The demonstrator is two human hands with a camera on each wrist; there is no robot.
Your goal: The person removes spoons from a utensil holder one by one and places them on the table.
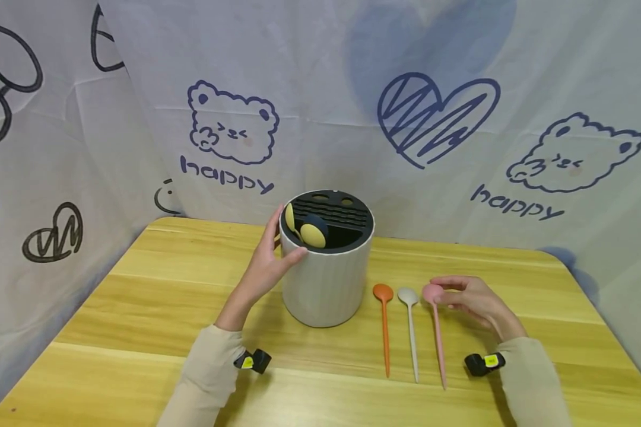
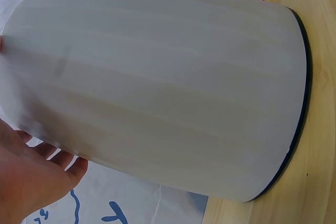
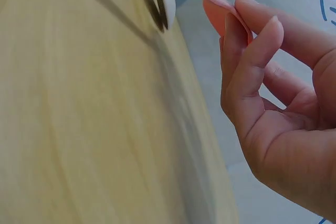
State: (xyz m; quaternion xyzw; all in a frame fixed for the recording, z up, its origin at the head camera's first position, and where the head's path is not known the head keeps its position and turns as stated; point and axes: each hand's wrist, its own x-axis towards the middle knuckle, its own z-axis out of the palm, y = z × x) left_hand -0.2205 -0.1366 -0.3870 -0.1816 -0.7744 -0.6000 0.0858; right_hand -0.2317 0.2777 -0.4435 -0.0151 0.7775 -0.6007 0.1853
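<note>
A white ribbed utensil holder (image 1: 323, 290) with a black slotted top (image 1: 347, 238) stands upright near the back of the table. My left hand (image 1: 267, 261) grips its left side near the rim, thumb in front and fingers behind; the left wrist view shows the fingers along the wall (image 2: 157, 87). Yellow spoons (image 1: 313, 235) and a dark blue utensil head stand in the wide opening. My right hand (image 1: 472, 299) pinches the bowl of a pink spoon (image 1: 437, 332) between thumb and fingers. In the right wrist view that bowl (image 3: 215, 17) sits between the fingertips.
To the left of the pink spoon lie a white spoon (image 1: 412, 338) and an orange spoon (image 1: 385, 332), handles toward me. The orange one is nearest the holder. A printed cloth (image 1: 326, 136) hangs behind the wooden table (image 1: 139, 296).
</note>
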